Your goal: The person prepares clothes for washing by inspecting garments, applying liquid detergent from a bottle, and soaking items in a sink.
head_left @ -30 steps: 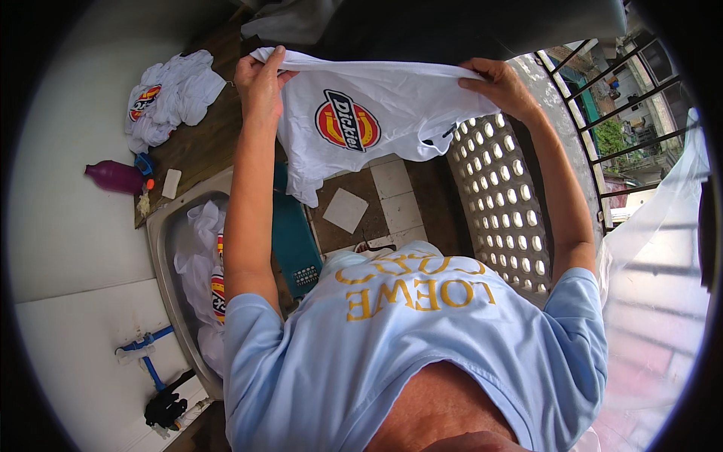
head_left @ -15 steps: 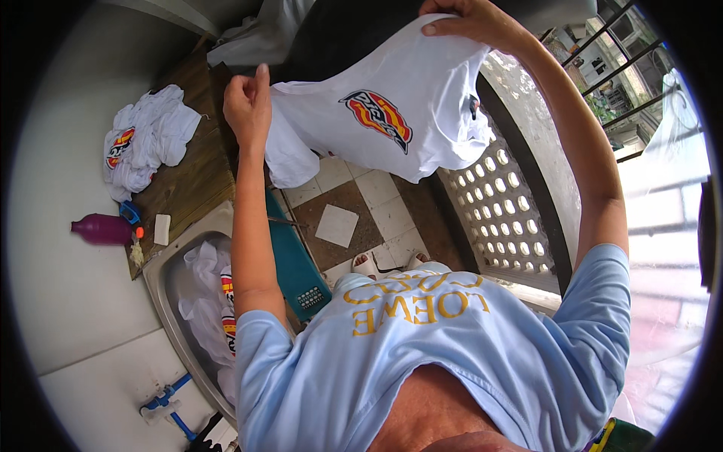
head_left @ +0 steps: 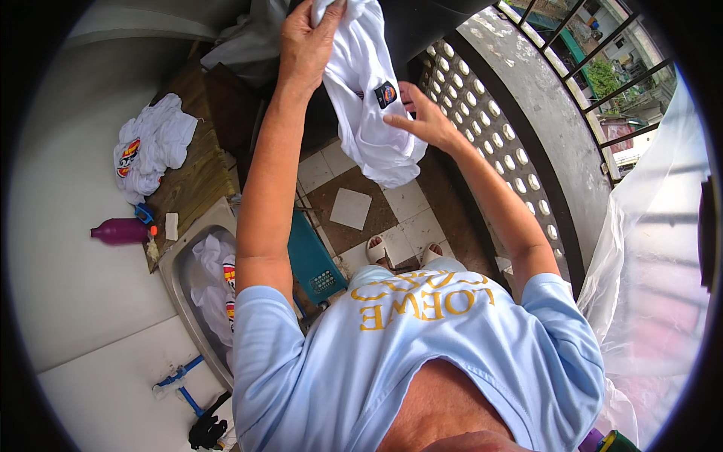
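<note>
The left hand point(head_left: 307, 41) is clenched on the top of a white shirt point(head_left: 373, 98) (held aloft, long axis hanging vertical). The right hand point(head_left: 422, 117), fingers spread, touches the shirt's right side, lower down.

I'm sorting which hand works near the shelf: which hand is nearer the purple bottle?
Left. The left hand grips the white shirt above the purple bottle's side; the right hand is farther right.
</note>
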`<state>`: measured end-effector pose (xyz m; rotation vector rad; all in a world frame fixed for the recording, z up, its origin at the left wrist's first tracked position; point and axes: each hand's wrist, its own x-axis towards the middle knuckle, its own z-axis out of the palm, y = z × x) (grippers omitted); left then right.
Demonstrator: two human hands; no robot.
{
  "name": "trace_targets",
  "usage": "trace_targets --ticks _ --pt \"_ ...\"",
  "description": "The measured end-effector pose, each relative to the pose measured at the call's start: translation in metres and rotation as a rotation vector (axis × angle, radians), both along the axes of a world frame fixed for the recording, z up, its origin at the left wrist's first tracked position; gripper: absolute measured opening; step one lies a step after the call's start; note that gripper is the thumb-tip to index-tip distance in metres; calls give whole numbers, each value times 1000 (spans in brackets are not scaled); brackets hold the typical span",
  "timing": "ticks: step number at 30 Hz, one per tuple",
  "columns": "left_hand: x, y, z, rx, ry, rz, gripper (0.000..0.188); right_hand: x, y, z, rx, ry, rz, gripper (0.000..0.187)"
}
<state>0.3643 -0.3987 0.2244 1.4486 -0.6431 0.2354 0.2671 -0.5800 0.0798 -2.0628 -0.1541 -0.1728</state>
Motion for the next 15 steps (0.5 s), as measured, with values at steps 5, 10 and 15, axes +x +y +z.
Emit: trace_targets --ticks 5,10,15 --pt "43 55 -10 -111 155 120 41 10 -52 -18 -125 -30 -103 31" --pt "31 107 -16 43 266 272 36 60 -142 92 301 27 -214 24" --pt "-1 137 -9 183 419 429 41 86 -132 164 -69 -64 56 31"
